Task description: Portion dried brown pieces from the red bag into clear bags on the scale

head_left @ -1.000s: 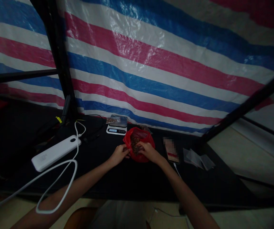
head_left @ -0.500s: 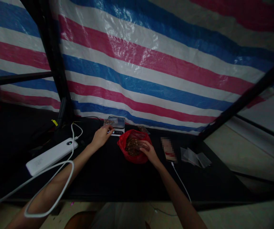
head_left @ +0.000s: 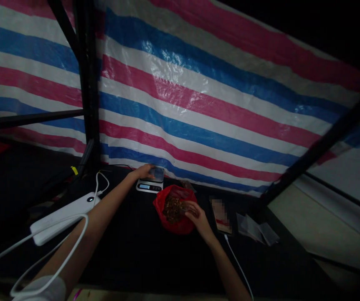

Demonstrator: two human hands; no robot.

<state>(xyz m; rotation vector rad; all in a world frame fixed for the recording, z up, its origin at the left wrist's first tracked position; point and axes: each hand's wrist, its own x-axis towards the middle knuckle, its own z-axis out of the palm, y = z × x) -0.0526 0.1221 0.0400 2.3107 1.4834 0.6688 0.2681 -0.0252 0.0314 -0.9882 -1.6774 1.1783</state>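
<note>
My left hand (head_left: 145, 171) reaches out to the small digital scale (head_left: 150, 182) at the back of the black table and lies over the small bag on its pan; the view is too dim to tell its grip. My right hand (head_left: 195, 212) rests on the right rim of a red plastic bag (head_left: 173, 212) that lies open and holds brown pieces. The bag sits just in front of the scale.
A white power bank (head_left: 61, 215) with white cables lies at the left. A phone (head_left: 220, 210) on a cable and several clear small bags (head_left: 255, 225) lie to the right. A striped tarpaulin and black frame bars (head_left: 87, 83) close the back.
My left hand left the red bag and moved up onto the scale's pan. My right hand stayed at the bag. The view tilted upward.
</note>
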